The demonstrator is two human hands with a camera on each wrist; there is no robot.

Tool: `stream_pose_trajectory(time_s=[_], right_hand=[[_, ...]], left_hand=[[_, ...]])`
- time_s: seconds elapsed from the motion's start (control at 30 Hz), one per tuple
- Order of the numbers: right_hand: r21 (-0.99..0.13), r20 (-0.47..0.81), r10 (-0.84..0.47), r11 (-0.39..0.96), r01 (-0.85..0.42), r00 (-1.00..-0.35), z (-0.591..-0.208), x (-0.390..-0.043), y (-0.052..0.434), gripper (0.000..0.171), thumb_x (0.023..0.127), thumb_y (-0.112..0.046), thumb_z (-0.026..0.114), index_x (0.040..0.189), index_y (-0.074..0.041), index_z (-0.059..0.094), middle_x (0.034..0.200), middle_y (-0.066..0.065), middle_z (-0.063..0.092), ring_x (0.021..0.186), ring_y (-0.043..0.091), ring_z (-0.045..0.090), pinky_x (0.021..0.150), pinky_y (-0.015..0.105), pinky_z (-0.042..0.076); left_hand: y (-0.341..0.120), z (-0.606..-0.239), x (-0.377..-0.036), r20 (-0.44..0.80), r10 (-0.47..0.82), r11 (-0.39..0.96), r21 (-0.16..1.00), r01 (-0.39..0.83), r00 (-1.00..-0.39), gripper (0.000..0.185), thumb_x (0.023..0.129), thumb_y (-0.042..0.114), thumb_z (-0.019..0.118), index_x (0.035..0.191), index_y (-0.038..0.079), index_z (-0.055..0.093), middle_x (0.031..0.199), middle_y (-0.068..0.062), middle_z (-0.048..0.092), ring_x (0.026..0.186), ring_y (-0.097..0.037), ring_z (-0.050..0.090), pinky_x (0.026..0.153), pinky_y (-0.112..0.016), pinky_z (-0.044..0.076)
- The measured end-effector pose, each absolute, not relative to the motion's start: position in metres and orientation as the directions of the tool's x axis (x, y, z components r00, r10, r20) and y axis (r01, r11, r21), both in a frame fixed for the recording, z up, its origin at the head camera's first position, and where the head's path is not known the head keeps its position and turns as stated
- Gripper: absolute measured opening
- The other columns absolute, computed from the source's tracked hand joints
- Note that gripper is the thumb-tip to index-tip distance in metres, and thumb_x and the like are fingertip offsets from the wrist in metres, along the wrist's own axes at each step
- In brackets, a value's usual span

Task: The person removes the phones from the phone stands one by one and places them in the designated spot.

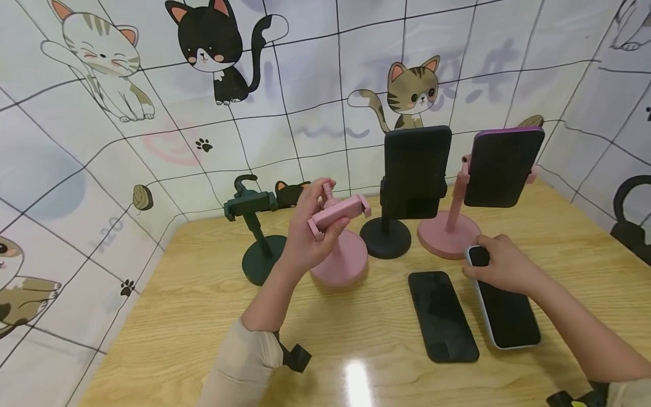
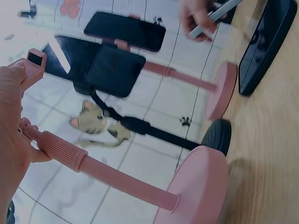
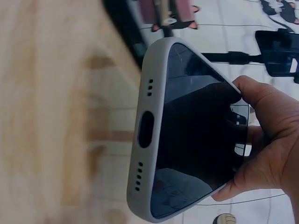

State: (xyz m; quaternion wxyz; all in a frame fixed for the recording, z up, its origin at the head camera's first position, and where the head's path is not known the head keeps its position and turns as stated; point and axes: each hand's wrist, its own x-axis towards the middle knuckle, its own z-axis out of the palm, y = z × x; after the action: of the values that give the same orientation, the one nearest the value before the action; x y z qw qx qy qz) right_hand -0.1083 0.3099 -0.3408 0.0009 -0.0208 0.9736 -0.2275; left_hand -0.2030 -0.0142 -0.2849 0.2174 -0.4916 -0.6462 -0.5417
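Observation:
My left hand [image 1: 302,240] grips the head of a pink phone stand [image 1: 342,265], thumb against its clamp; the round base is on the table. The left wrist view shows the stand's ribbed collar [image 2: 63,150] below my fingers. At the right, my right hand [image 1: 508,265] holds a phone in a light case [image 1: 511,319] by its far end, fingers and thumb on opposite edges. Its screen faces up, and the right wrist view shows the case's port end [image 3: 145,130] toward the camera. Beside it a black phone [image 1: 442,316] lies flat on the table.
A dark green stand [image 1: 256,229] without a phone is left of the pink one. To the right, a black stand [image 1: 385,237] and another pink stand [image 1: 450,234] each carry an upright phone. Behind them hangs a cat-print cloth [image 1: 315,85]. A black object [image 1: 630,232] sits at the right edge.

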Motion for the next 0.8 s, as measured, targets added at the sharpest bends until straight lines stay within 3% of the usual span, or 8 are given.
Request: stream_pose_trajectory(time_s=[0.07,0.2,0.37,0.5,0.63,0.8], right_hand=[[-0.432,-0.03,-0.037,0.902,-0.02,-0.999,-0.347,-0.11,0.312,0.068,0.075,-0.03,0.068,0.115,0.019,0.043,0.096,0.032,0.051,0.09,0.042,0.042,0.069,0.05,0.043],[-0.433,-0.057,-0.054,0.901,-0.024,-0.997,-0.355,-0.11,0.312,0.063,0.074,-0.029,0.068,0.113,0.016,0.046,0.093,0.026,0.056,0.089,0.041,0.043,0.067,0.046,0.043],[-0.43,-0.085,-0.057,0.903,-0.015,-0.995,-0.362,-0.11,0.312,0.061,0.074,-0.029,0.068,0.114,0.012,0.048,0.097,0.025,0.058,0.089,0.038,0.043,0.066,0.044,0.042],[-0.421,-0.119,-0.06,0.907,-0.005,-0.991,-0.364,-0.114,0.312,0.06,0.074,-0.03,0.068,0.111,0.012,0.049,0.097,0.025,0.057,0.087,0.037,0.043,0.065,0.042,0.042],[-0.418,-0.143,-0.063,0.908,0.003,-0.988,-0.367,-0.116,0.312,0.059,0.074,-0.031,0.068,0.111,0.012,0.049,0.1,0.026,0.056,0.088,0.037,0.043,0.066,0.044,0.043],[-0.413,-0.176,-0.053,0.91,0.025,-0.983,-0.371,-0.118,0.311,0.061,0.075,-0.031,0.066,0.113,0.013,0.047,0.107,0.029,0.053,0.091,0.04,0.042,0.07,0.051,0.042]], left_hand=[[-0.013,-0.287,-0.213,0.819,0.387,-0.042,0.474,0.879,-0.423,0.055,0.075,-0.007,0.067,0.122,-0.005,0.041,0.117,-0.02,0.045,0.099,-0.026,0.047,0.081,-0.032,0.046],[-0.012,-0.293,-0.229,0.806,0.39,-0.001,0.483,0.876,-0.444,0.053,0.076,-0.006,0.067,0.122,-0.007,0.042,0.118,-0.023,0.045,0.098,-0.029,0.047,0.079,-0.037,0.046],[-0.016,-0.294,-0.236,0.772,0.402,0.041,0.523,0.851,-0.493,0.05,0.077,-0.008,0.065,0.121,-0.011,0.042,0.117,-0.027,0.044,0.101,-0.033,0.046,0.084,-0.043,0.044],[-0.024,-0.286,-0.23,0.748,0.398,0.07,0.553,0.83,-0.531,0.048,0.078,-0.01,0.062,0.121,-0.013,0.041,0.117,-0.028,0.044,0.1,-0.033,0.047,0.084,-0.038,0.043],[-0.027,-0.296,-0.246,0.724,0.404,0.077,0.582,0.81,-0.559,0.05,0.081,-0.005,0.062,0.126,-0.006,0.04,0.12,-0.022,0.045,0.1,-0.028,0.048,0.081,-0.032,0.044],[-0.028,-0.292,-0.244,0.679,0.411,0.069,0.642,0.764,-0.608,0.05,0.082,-0.005,0.06,0.127,-0.007,0.039,0.124,-0.022,0.043,0.105,-0.029,0.048,0.084,-0.033,0.044]])
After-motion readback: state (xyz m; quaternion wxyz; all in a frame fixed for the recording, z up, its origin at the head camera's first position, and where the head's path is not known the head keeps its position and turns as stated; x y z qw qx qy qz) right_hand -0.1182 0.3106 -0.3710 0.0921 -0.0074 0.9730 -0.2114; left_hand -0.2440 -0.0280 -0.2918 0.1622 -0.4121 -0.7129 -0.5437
